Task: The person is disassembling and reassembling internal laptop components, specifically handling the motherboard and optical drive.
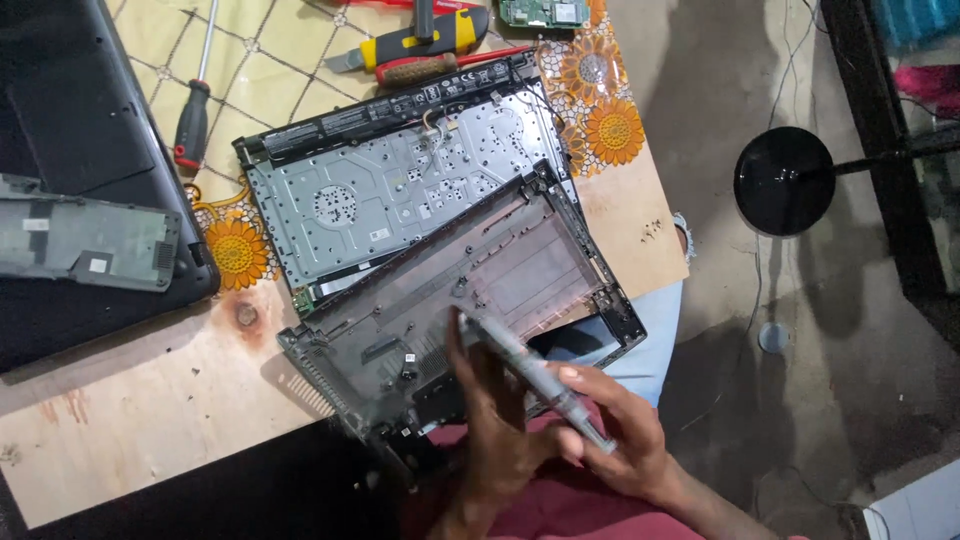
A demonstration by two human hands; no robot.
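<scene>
Fingers of both hands are closed around a slim, translucent grey syringe-like tube (535, 378): the right hand (615, 435) is clamped near its lower end, the left hand (500, 420) is curled beneath. It is held above a dark plastic laptop bottom case (470, 290). The tube's tip is hard to make out.

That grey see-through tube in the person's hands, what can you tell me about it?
The syringe-like tube is long, slim and pale grey, seemingly translucent plastic. It lies slanted, its upper end pointing up-left over the dark laptop base shell, its lower end down-right. The right hand grips its lower part with fingers wrapped around it; the left hand touches it near the middle. What it contains cannot be told.
</scene>
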